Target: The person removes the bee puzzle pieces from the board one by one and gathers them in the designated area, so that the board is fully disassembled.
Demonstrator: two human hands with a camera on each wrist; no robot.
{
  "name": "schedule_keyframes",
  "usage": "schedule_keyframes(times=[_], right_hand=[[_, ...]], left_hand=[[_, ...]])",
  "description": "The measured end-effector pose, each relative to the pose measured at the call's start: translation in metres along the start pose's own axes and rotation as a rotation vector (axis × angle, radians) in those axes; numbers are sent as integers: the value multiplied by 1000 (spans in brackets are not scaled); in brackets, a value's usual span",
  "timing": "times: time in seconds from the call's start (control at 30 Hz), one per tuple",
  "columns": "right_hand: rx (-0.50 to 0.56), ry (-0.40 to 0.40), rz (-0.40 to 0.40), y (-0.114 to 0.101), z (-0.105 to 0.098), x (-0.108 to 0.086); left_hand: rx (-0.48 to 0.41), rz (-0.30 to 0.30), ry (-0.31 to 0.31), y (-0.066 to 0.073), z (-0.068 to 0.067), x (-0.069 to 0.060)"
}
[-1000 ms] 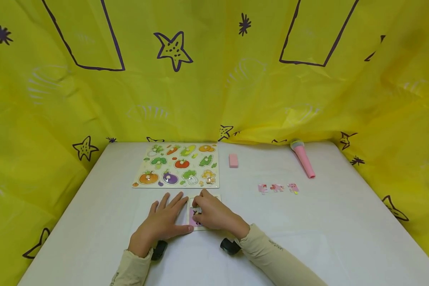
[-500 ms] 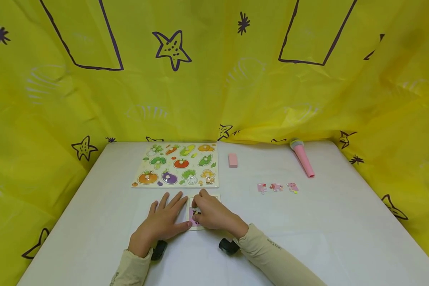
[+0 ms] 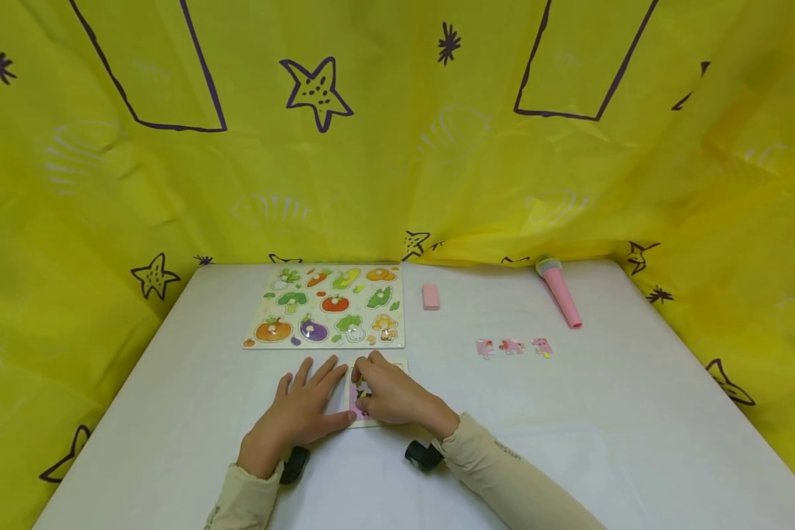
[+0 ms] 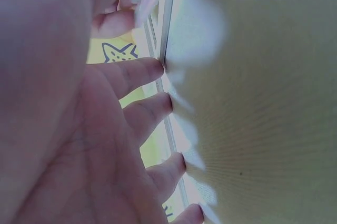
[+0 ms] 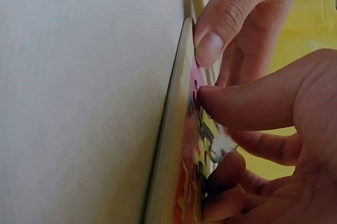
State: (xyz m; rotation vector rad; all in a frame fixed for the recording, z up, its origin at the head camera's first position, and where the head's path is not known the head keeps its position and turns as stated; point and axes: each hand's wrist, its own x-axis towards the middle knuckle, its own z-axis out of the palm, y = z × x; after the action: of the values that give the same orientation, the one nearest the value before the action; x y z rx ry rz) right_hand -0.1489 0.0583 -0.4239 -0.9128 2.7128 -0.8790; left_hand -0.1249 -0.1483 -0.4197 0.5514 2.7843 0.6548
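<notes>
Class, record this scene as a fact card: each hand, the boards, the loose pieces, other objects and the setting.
Left hand: left hand, fingers spread, thumb on the small board's lower-left corner
Right hand: right hand, fingers bent over the small board; whether they grip a piece is unclear
Small board: small board, pink picture, partly hidden
Large board: vegetable board, beyond the left hand
Loose pieces: three puzzle pieces in a row
Other objects: pink block; pink microphone
Setting: white table, yellow curtain
</notes>
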Motion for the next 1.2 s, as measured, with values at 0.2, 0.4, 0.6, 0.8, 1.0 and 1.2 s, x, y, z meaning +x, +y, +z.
schedule_keyframes(times=[0.2,0.4,0.6,0.8,1.0,1.2], right_hand=[[63,10,-17,1,0,1],[144,49,-50,3,-2,1],[176,64,-20,4,-2,-1],[184,61,-6,4,-3,-2],[184,81,-24,5,-5,-4],[221,81,-23,7,-7,-6]], left_hand=[[-6,4,4,0,0,0],[0,-11,-4,0,0,1],[2,-15,-3,2,-2,0],[11,-13,-3,2,-1,0],[25,-13,-7,1,1,0],[34,-10,-8,0,2,0]])
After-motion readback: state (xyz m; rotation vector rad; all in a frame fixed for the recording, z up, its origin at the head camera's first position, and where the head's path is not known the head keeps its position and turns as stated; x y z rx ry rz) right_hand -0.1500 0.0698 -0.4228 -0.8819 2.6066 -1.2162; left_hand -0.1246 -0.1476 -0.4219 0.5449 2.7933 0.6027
